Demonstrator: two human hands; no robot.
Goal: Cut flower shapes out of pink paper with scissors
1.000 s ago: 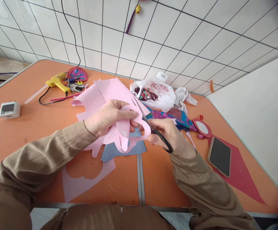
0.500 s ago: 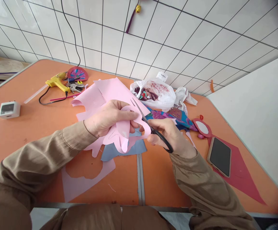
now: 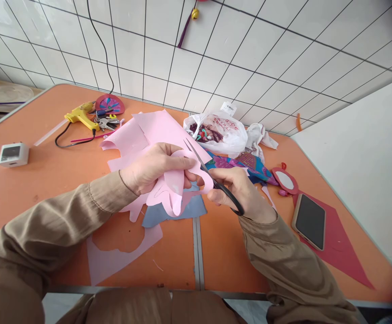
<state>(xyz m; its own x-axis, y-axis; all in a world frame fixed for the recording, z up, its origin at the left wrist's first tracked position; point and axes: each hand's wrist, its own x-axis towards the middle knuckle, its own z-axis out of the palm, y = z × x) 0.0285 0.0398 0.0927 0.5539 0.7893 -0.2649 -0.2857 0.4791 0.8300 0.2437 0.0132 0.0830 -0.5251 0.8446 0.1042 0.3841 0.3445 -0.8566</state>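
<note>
- A white adapter (image 3: 13, 154) sits at the far left of the orange surface (image 3: 50, 184).
- A yellow glue gun (image 3: 82, 117) lies beside some keys (image 3: 107, 122).
- The left of the two hands (image 3: 155, 164) pinches a curvy-edged pink piece (image 3: 174, 180), held above a blue-grey piece (image 3: 196, 209).
- Black-handled scissors (image 3: 221, 186), blades slightly apart, meet the pink piece's right side.
- The right hand (image 3: 241, 191) grips the scissors' handles.
- Behind the scissors are a white plastic bag (image 3: 231, 132) and blue-and-purple patterned fabric (image 3: 255, 166).
- Farther right, a phone (image 3: 310, 221) rests partly on a red sheet (image 3: 346, 252).
</note>
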